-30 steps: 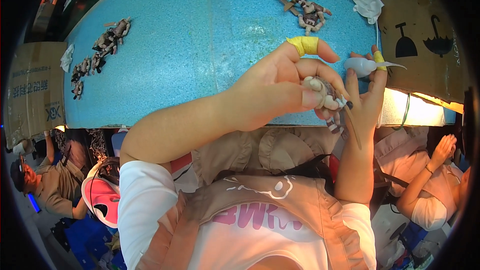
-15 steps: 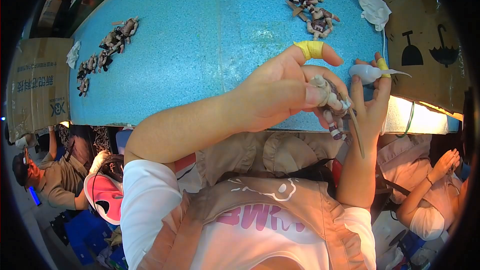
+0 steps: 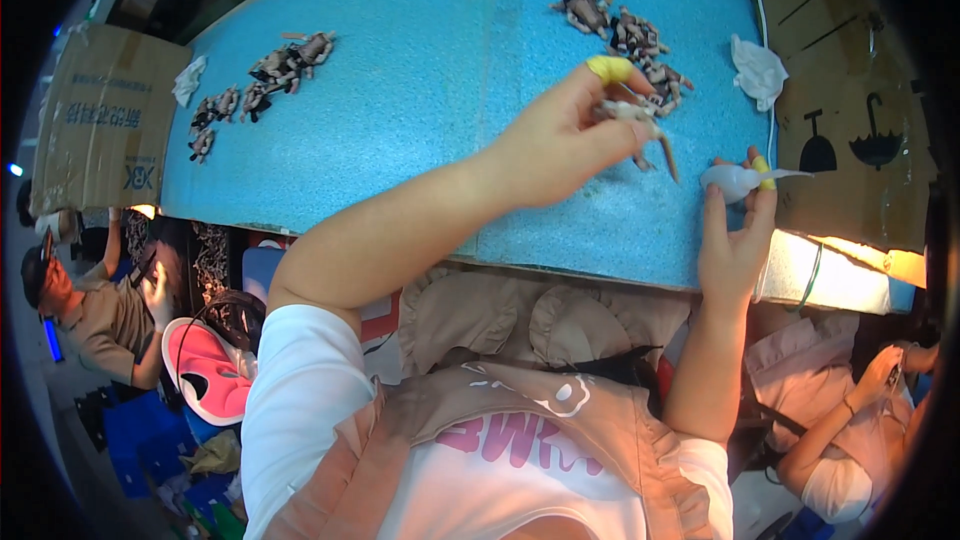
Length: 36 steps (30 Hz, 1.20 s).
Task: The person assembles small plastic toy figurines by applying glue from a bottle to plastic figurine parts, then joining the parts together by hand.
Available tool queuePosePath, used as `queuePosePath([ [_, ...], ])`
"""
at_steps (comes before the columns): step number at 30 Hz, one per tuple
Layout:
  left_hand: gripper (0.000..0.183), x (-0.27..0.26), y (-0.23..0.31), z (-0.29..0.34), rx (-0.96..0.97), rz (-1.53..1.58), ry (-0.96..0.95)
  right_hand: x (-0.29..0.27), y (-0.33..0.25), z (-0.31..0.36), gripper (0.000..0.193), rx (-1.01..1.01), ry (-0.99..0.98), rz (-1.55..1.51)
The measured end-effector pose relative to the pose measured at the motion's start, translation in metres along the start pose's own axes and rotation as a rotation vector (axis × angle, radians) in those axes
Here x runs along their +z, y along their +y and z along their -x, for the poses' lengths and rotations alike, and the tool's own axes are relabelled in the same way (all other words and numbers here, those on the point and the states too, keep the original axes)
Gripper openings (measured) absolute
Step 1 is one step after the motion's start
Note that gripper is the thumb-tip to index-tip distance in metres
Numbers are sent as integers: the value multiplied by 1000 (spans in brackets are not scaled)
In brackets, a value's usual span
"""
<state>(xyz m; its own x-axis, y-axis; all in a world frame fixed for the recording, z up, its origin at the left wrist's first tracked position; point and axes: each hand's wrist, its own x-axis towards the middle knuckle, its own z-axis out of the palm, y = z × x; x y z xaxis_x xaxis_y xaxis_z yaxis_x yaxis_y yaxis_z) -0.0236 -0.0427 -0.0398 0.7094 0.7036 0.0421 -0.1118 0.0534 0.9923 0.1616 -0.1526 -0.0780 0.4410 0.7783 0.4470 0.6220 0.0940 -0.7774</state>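
Observation:
My left hand [image 3: 562,138], with yellow tape around a finger, pinches a small jointed figurine [image 3: 628,120] over the blue table. A thin brown strip hangs off the figurine, and motion blurs its details. Just beyond the fingers lies a cluster of similar figurines [image 3: 638,35] in brown, cream and dark tones. My right hand [image 3: 738,232], also taped in yellow on one finger, holds a small white squeeze bottle [image 3: 735,181] near the table's right side. The bottle's long thin tip points to the right.
More figurines [image 3: 290,60] form a row on the left of the blue tabletop [image 3: 400,120]. Crumpled white tissues [image 3: 759,72] lie by the right edge and at the far left. Cardboard boxes [image 3: 105,120] flank both ends. Co-workers [image 3: 105,315] sit at either side.
My left hand has carried the figurine away from the right hand, up and a little left toward the far cluster. The right hand still holds the bottle. The view has shifted slightly.

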Motion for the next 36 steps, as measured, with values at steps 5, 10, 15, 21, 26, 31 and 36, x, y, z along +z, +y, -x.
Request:
queuePosePath([
  [5,39,-70,44,8,57,-1008,344,-3,0,4,42,-32,6,2],
  [10,43,-122,54,23,88,-2069,739,-3,2,2,39,-83,37,49],
  [15,48,-70,24,-23,398,-1463,250,-4,6,0,35,-101,73,-23],
  [21,50,-60,-7,-88,370,-1393,30,-4,-5,2,40,-50,121,-117],
  [26,36,-89,-5,-85,267,-1190,144,-5,-3,10,42,-8,186,-182],
  [31,29,-44,28,-33,0,-420,254,-8,-4,15,38,-35,195,-151],
  [36,38,41,9,-9,-128,27,11,-20,0,25,37,58,240,-595],
])
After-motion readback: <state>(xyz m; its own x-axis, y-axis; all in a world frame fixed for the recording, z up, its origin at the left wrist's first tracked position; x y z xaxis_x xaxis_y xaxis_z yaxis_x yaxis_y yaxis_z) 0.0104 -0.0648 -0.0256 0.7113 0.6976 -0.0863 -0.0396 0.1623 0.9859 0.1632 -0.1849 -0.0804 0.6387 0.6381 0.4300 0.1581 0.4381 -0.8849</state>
